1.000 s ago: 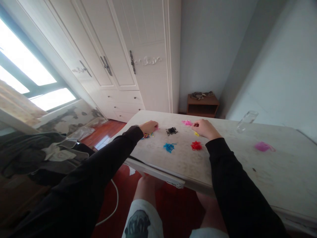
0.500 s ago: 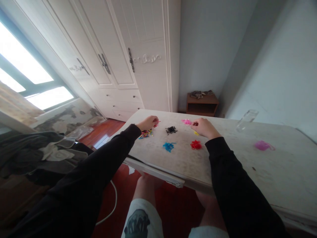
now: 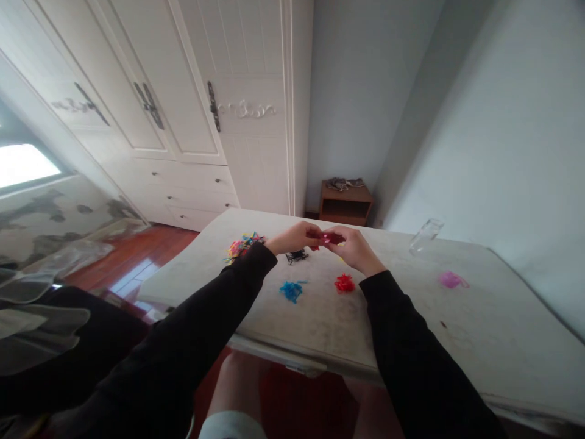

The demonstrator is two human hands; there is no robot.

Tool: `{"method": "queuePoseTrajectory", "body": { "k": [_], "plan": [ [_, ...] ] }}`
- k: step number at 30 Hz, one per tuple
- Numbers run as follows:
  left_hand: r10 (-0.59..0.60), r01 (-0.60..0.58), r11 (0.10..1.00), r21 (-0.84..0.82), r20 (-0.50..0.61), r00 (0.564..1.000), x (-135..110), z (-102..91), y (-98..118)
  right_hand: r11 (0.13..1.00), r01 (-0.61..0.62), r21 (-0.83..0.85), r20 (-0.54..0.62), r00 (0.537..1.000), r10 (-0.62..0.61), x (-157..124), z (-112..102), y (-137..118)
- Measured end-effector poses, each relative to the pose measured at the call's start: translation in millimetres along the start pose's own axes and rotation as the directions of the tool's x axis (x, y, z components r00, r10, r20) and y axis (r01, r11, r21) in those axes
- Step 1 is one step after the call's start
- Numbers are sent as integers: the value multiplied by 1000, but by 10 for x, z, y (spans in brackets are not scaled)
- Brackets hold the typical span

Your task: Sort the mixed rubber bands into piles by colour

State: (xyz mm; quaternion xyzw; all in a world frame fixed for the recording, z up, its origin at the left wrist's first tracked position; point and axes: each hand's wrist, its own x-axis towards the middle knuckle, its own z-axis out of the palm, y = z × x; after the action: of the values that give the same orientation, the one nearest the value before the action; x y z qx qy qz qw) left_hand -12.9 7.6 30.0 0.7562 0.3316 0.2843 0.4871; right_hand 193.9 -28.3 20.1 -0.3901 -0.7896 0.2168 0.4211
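A white wardrobe with dark handles stands near a low brown cabinet. The window at left glares white; the floor is reddish.

Through the head camera, I could read no text, label, brand, number or sign on anything in view.
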Motion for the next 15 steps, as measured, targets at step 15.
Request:
{"method": "queuePoseTrajectory", "body": {
  "k": [15],
  "plan": [
    [92,-95,977,-190,-23,995,136,16,-290,972,-225,65,-69,971,229,20,55,7]
  ]
}}
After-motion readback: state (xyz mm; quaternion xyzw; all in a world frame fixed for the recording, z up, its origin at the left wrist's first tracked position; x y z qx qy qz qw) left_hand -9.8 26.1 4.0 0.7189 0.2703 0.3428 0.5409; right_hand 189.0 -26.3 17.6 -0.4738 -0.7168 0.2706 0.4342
